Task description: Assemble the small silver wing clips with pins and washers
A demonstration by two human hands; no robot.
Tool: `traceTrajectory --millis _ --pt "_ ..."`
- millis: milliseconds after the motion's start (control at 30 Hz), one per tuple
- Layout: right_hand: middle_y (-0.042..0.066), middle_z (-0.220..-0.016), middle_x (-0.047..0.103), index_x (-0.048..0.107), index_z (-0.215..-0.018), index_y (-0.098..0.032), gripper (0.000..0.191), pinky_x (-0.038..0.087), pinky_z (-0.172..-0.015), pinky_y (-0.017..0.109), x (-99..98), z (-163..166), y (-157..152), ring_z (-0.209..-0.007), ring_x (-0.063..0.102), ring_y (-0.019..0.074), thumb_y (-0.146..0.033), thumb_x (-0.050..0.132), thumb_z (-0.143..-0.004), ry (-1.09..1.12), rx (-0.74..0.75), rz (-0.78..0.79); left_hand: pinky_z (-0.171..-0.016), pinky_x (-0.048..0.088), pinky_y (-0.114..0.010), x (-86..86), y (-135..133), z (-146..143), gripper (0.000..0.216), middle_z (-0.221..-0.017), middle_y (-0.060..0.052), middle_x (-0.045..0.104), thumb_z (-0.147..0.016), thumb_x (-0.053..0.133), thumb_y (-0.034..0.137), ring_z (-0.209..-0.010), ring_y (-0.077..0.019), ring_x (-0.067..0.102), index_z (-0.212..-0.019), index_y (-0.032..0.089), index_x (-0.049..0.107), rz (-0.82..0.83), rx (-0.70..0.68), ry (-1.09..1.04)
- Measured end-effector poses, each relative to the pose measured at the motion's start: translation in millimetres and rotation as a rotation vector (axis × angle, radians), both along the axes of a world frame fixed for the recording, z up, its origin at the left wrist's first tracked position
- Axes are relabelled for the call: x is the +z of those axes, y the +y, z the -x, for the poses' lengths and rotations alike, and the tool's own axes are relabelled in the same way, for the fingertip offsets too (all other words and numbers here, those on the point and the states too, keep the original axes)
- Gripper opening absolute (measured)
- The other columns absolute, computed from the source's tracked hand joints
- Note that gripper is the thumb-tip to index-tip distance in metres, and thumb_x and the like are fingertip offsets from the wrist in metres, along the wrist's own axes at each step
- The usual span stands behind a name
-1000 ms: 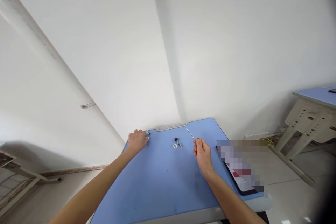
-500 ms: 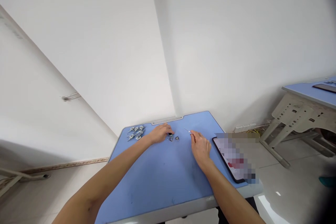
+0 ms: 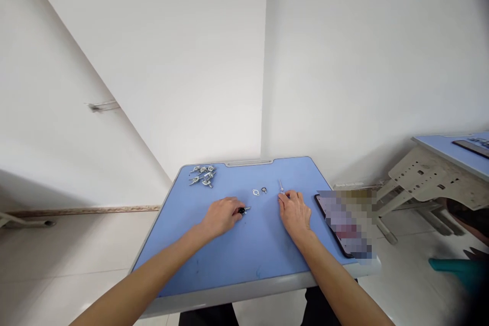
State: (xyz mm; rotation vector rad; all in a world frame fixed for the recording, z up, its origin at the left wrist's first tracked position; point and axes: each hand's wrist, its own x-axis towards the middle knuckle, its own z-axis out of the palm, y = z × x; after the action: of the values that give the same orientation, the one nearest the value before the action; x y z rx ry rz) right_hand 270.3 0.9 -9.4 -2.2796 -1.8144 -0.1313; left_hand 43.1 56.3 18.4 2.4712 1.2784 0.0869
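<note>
A small black knob with a short metal pin (image 3: 242,210) sits at the fingertips of the left hand (image 3: 221,217). The fingers are curled around it and pinch it, low over the middle of the blue tabletop (image 3: 229,254). Half a second ago this hand was farther back, beside the small parts, and now it has come nearer to the person with the knob.

The right hand (image 3: 295,212) lies on the tabletop with its fingers bent. Its fingertips pinch the near end of a thin metal rod (image 3: 281,187), which points away toward the wall. This hand has hardly moved.

Between the two hands, a bit farther back, lie a little silver plate (image 3: 255,192) and a small dark ring (image 3: 264,190), just beside each other. The black knob was with them before and is gone from there now.

A pile of small silver parts (image 3: 203,175) lies at the far left corner. A blurred flat thing with a dark edge (image 3: 344,224) lies at the right edge.
</note>
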Motion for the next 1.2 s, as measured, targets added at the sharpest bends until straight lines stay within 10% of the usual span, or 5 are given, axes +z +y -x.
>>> traceTrajectory --millis 567,1200 --pt "0.004 -0.106 0.065 0.075 -0.095 -0.028 0.015 0.032 -0.080 0.035 25.2 23.0 60.8 -0.101 0.047 0.0224 -0.025 0.060 -0.093 -0.149 0.512 0.077 -0.065 0.043 -0.023 -18.5 5.9 34.0 0.034 -0.086 0.001 0.064 -0.077 0.063 0.021 -0.071 -0.0134 0.055 -0.111 0.025 0.069 0.299 0.005 -0.433" --pt "0.002 -0.096 0.068 0.066 -0.085 -0.021 0.012 0.028 -0.092 0.037 21.4 14.9 46.2 -0.094 0.050 0.0187 -0.014 0.056 -0.088 -0.010 0.702 -0.034 -0.067 0.043 -0.025 -32.9 11.7 40.7 0.026 -0.083 -0.001 0.063 -0.089 0.053 0.025 -0.073 -0.0140 0.056 -0.107 0.025 0.071 0.111 0.078 -0.499"
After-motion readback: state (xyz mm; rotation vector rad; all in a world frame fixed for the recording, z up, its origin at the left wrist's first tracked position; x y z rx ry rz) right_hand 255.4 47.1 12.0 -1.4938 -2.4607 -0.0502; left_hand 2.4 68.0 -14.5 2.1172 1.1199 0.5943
